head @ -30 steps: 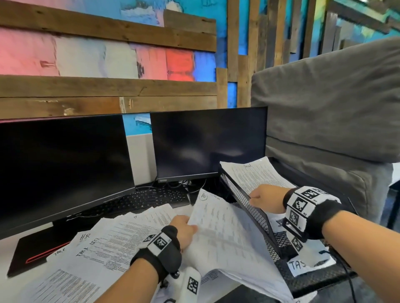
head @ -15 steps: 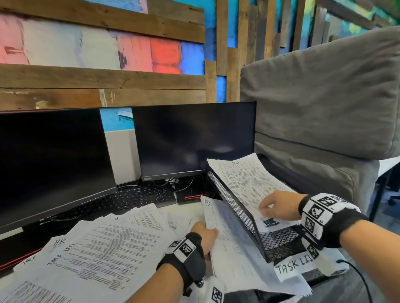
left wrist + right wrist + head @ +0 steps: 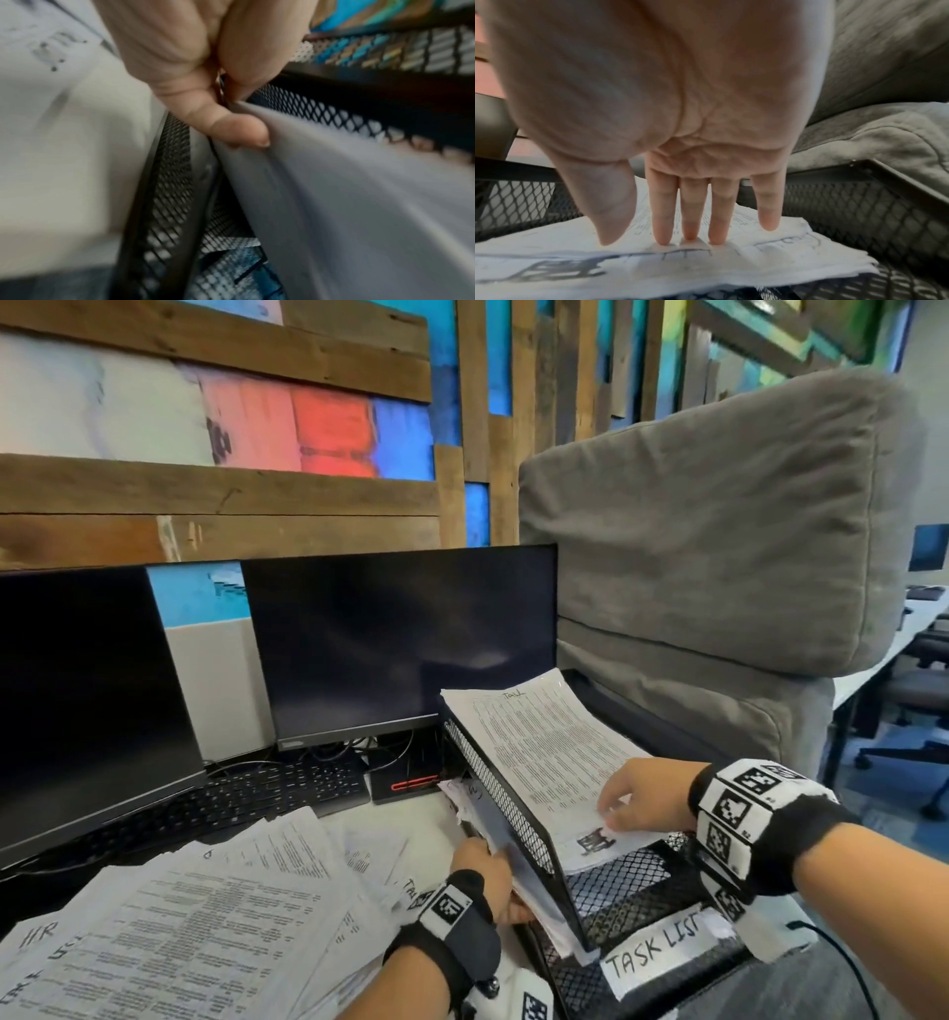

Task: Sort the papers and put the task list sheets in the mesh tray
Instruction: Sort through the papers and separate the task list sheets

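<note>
Left grip [image 3: 485,868] pinches sheets [image 3: 359,203] against the mesh tray [image 3: 513,819] outer wall. Right grip [image 3: 644,793], fingers straight, presses the paper stack [image 3: 544,752] inside the tray.

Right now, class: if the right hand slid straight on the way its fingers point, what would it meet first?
Probably more of the sheet its fingers already press, then likely the mesh tray's left wall; depth is unclear.
</note>
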`<state>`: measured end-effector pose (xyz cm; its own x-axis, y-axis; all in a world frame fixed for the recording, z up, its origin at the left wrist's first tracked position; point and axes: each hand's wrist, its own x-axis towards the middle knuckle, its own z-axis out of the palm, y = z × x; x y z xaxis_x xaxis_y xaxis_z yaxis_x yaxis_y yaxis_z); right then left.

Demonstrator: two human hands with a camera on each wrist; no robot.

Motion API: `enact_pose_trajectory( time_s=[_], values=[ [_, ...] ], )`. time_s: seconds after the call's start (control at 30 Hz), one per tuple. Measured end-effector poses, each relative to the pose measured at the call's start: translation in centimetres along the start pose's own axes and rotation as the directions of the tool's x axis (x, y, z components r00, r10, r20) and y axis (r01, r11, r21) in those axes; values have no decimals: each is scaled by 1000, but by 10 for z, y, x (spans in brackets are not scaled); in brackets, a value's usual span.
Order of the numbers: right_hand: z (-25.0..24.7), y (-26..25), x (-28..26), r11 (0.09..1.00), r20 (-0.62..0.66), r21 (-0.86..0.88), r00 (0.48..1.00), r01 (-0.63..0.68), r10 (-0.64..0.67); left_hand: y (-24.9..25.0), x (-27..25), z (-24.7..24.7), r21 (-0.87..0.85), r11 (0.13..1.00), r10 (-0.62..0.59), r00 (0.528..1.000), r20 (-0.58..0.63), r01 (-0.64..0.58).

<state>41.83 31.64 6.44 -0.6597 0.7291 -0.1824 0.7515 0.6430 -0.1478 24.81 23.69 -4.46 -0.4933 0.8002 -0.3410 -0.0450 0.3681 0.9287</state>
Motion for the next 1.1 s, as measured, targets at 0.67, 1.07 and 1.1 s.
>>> enact_pose_trajectory(
  time_s=[0.67,1.07,1.1],
  values=[
    [-2,14,2,999,45,-35,999,-24,26,57,32,-38,430,832,439,890,-125,-350],
    [-4,11,8,991,-26,-134,999,27,-30,70,25,-48,432,795,440,895,74,-426],
    [-5,11,7,989,-24,-144,999,27,-30,71,24,-48,438,792,434,897,84,-425]
  ],
)
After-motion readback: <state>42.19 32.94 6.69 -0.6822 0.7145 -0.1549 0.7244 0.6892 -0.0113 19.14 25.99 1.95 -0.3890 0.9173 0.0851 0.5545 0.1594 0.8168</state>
